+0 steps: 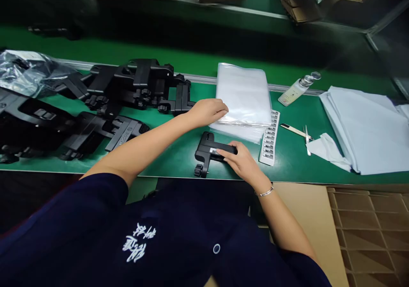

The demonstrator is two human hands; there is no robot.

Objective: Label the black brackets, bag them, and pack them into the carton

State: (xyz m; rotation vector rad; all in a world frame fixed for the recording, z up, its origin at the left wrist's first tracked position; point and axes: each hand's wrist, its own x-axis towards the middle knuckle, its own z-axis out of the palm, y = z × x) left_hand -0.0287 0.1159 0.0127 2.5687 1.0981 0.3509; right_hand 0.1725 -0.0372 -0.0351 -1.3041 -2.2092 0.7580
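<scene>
My left hand (209,111) is at the near left edge of a stack of clear plastic bags (244,93), its fingers closed on the edge of a bag. With my right hand (242,160) I grip a black plastic bracket (209,150), fingers around its right end. This bracket has a knob at its near left end and a small white label, and it lies at the table's front edge. A white strip of printed labels (271,140) lies right of the bags, partly under them.
Several similar black brackets (140,82) crowd the left of the green table (172,150), near a clear plastic bundle (28,72). To the right are a bottle (295,91), a utility knife (292,129), scissors (307,140), a white cloth (329,150) and pale folded sheets (370,129).
</scene>
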